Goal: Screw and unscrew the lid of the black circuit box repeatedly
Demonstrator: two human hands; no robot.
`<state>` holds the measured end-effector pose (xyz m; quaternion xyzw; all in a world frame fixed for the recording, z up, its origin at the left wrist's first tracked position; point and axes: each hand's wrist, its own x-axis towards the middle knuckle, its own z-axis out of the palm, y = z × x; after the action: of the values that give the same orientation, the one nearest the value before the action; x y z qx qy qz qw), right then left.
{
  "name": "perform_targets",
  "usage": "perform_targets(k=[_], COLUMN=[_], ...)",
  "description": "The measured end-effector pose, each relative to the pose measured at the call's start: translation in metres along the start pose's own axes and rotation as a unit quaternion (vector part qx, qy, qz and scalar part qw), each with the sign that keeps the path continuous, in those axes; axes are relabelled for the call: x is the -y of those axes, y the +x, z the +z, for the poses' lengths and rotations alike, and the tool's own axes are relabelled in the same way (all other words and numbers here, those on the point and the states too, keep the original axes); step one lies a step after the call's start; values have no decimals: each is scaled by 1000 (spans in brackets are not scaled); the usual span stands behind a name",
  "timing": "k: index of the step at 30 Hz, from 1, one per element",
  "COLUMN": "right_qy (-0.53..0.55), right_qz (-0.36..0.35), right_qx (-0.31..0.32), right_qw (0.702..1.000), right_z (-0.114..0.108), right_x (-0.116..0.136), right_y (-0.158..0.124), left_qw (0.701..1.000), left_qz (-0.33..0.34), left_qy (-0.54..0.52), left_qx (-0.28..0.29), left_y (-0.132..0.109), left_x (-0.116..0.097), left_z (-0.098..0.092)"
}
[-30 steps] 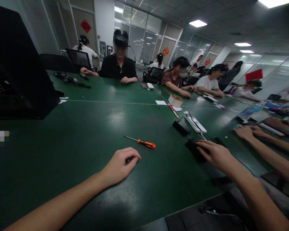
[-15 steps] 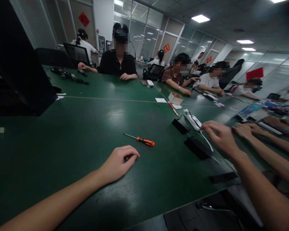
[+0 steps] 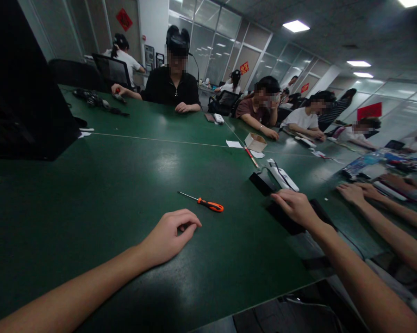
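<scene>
My left hand (image 3: 171, 235) rests on the green table (image 3: 100, 208), its fingers curled in and the thumb tip close against them. Nothing shows in its grasp. Just beyond it lies a screwdriver (image 3: 211, 205) with an orange and black handle, its thin metal shaft pointing to the far left. My right hand (image 3: 295, 207) is above a black box-shaped object (image 3: 284, 219), partly covering it. Its fingers reach left, loosely extended, and hold nothing that I can see. A second black block (image 3: 263, 183) and a white power strip (image 3: 283, 178) lie just beyond it.
A small open cardboard box (image 3: 255, 142) and white paper (image 3: 234, 144) lie farther back. Bundled black cables (image 3: 97, 101) lie at the far left, near a large black case (image 3: 21, 92). Another person's hands (image 3: 350, 192) rest at the right; several people sit around the table.
My right hand has moved left and lower, from beside the power strip to over the nearer black object. My left hand and the screwdriver stay put.
</scene>
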<state>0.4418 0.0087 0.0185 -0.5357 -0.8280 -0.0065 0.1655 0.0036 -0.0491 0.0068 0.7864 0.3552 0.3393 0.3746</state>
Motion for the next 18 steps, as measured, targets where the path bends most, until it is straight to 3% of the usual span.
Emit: perform_targets(k=[8, 14, 18], right_qy=[8, -5, -37], right_qz=[8, 85, 143], right_qx=[15, -15, -11], right_qw=[1000, 996, 989], right_z=[4, -4, -14], right_x=[2, -3, -17], right_y=[6, 11, 35], left_qw=[1000, 1000, 997], left_qz=[7, -12, -56], left_qy=[7, -2, -38], left_qx=[-2, -19, -31], left_y=[0, -2, -3], left_x=[-1, -2, 3], left_z=[0, -2, -2])
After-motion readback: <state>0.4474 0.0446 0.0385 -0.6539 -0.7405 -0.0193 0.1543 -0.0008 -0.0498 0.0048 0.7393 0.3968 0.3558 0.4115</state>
